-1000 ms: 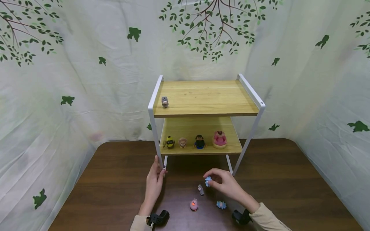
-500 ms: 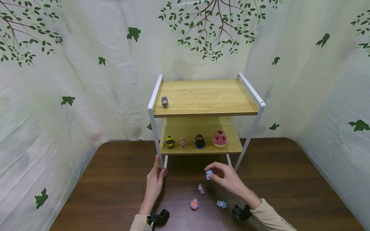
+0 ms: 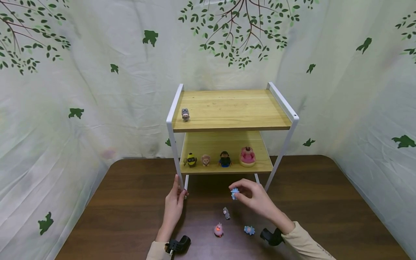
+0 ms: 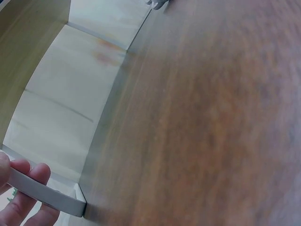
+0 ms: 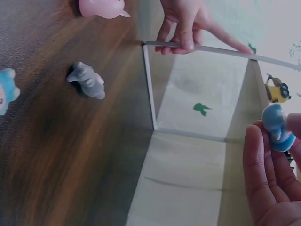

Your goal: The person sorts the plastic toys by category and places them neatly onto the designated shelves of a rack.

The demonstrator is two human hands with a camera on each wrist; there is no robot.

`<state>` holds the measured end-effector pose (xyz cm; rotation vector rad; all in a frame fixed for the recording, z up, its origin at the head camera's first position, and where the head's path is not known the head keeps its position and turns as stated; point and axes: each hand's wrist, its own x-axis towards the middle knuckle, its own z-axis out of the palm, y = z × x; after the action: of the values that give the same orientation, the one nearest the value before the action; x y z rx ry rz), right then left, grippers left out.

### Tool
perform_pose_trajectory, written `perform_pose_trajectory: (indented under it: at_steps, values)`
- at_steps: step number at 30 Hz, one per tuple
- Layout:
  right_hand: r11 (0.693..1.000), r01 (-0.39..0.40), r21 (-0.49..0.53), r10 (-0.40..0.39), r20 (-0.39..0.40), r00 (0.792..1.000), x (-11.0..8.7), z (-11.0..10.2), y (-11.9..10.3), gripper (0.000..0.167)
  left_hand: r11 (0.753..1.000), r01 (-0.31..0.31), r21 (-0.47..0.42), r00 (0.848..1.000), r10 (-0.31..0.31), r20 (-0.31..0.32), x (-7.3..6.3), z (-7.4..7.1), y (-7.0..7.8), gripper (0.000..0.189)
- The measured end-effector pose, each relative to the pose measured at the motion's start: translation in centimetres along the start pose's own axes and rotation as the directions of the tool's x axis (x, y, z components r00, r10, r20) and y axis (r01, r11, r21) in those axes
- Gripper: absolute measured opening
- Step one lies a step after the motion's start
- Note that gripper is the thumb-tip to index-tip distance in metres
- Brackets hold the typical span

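My right hand (image 3: 256, 202) pinches a small blue toy figure (image 3: 234, 194) between thumb and fingers, held in front of the shelf's lower board. Closer up in the right wrist view, the blue figure (image 5: 276, 128) has a rounded head and a pale middle. My left hand (image 3: 173, 206) holds the white front-left leg of the two-tier shelf; in the left wrist view its fingers (image 4: 40, 173) and thumb are around that white leg (image 4: 51, 197). On the table below my right hand lie a grey figure (image 3: 226, 213), a pink pig-like figure (image 3: 219, 229) and another blue figure (image 3: 249, 230).
The shelf's lower board (image 3: 212, 142) bears a yellow-and-black figure (image 3: 191, 160), a beige one (image 3: 205, 160), a dark-clothed one (image 3: 224, 159) and a larger pink bear (image 3: 247, 157). A grey donkey-like figure (image 3: 185, 115) stands on the upper board (image 3: 230, 108). A leaf-patterned curtain (image 3: 130, 90) hangs behind.
My right hand has risen a little and moved closer to the shelf, carrying the blue figure. The left hand keeps its place on the leg.
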<state>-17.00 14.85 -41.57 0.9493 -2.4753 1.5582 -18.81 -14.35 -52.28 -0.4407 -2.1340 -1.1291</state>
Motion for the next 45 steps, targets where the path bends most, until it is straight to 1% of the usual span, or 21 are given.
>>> perform_pose_trajectory:
  at_steps: [6,9,12,16,22,27,38,45]
  values:
    - [0.999,0.001,0.035,-0.001,0.012,1.0,0.3,-0.6,-3.1,0.019,1.0,-0.013,0.0,1.0,0.013,-0.006,-0.1,0.0,-0.1,0.091]
    - [0.998,0.003,0.056,-0.003,0.01,1.0,0.4,-0.7,-3.7,0.02,1.0,-0.018,0.0,1.0,0.018,-0.008,-0.1,0.0,-0.1,0.09]
    - [0.996,0.025,0.087,-0.025,-0.002,1.0,0.4,-0.5,-2.3,0.02,1.0,-0.023,0.001,1.0,0.023,-0.011,-0.1,0.0,-0.1,0.091]
    - [0.995,0.052,0.091,-0.051,-0.011,0.999,0.5,-0.2,-0.5,0.021,1.0,-0.019,-0.001,1.0,0.019,-0.007,0.0,0.0,0.0,0.09]
    - [0.995,0.076,0.067,-0.074,-0.033,0.997,0.8,-0.6,-1.2,0.023,1.0,-0.001,-0.003,1.0,0.001,0.004,0.0,0.0,0.1,0.086]
    - [0.993,0.095,0.064,-0.091,-0.057,0.994,1.1,-1.1,-1.6,0.02,1.0,-0.001,-0.007,1.0,0.001,0.003,0.0,0.0,0.1,0.081]
    - [0.994,0.091,0.054,-0.088,-0.06,0.994,1.6,-1.8,-2.3,0.02,1.0,0.0,-0.016,1.0,0.0,0.001,0.0,0.0,0.0,0.088]
    - [0.989,0.138,0.047,-0.135,-0.065,0.989,1.9,-2.3,-2.8,0.02,1.0,-0.004,-0.015,1.0,0.004,-0.002,0.1,0.1,-0.1,0.089]
